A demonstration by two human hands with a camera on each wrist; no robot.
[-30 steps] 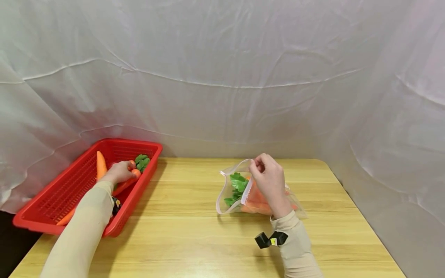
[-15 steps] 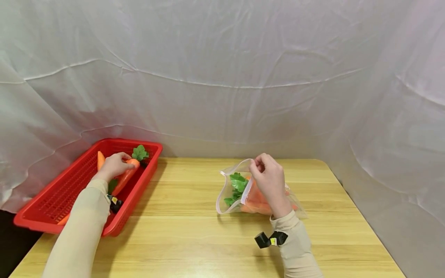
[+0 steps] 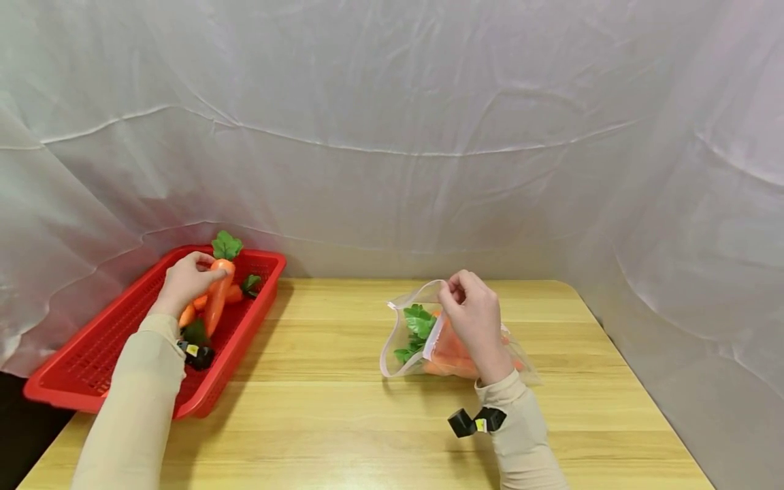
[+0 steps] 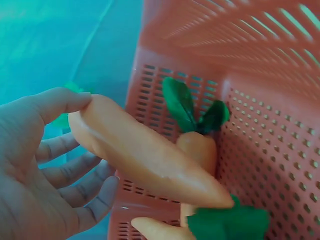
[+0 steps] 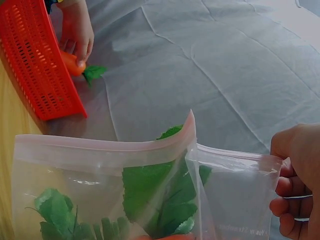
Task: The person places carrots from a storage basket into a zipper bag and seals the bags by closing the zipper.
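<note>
Head view: one basket [image 3: 92, 381], one bag [image 3: 404, 340].

Backdrop: white sheet [image 3: 392, 122] is hung behind and along both sides of the counter [image 3: 343, 422], wrinkled, with a crease line running across at mid height. The sheet is draped down to the counter's far edge and past its right edge. Counter top is light wood with grain running left-right. A dark gap is seen off the near-left corner. Lighting is soft and even; only faint shadows are cast.
</note>
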